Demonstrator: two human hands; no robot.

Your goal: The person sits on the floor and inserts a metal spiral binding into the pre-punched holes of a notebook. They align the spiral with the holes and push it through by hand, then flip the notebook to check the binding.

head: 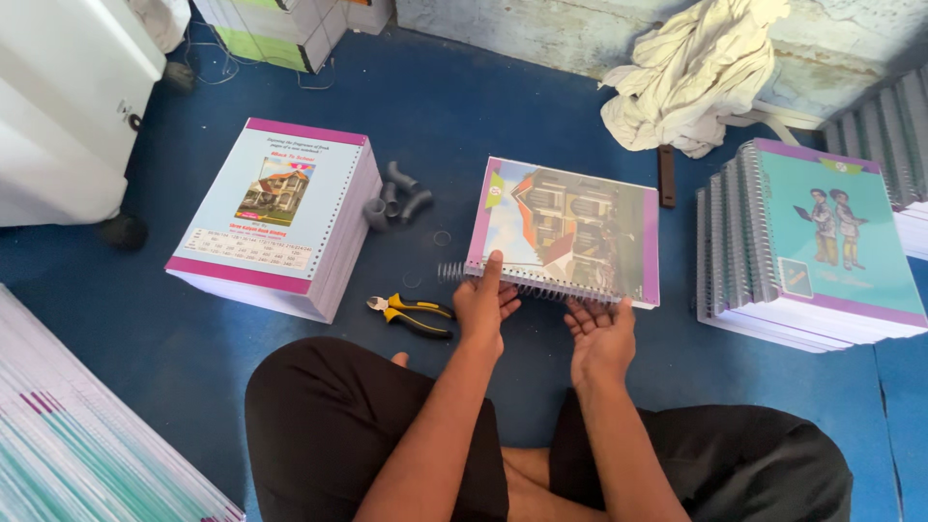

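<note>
A notebook (570,227) with a glossy house picture on its cover and purple borders lies on the blue floor in front of me. A metal spiral coil (527,283) runs along its near edge and sticks out to the left. My left hand (486,304) grips the notebook's near edge at the coil, index finger laid on the cover. My right hand (599,333) holds the same edge from below, fingers curled under the coil.
Yellow-handled pliers (414,315) lie left of my hands. A stack of unbound books (275,217) stands at left, spiral-bound notebooks (812,251) at right. Grey pipe pieces (396,198), a crumpled cloth (691,77), a white appliance (68,106) and sheets (77,445) surround.
</note>
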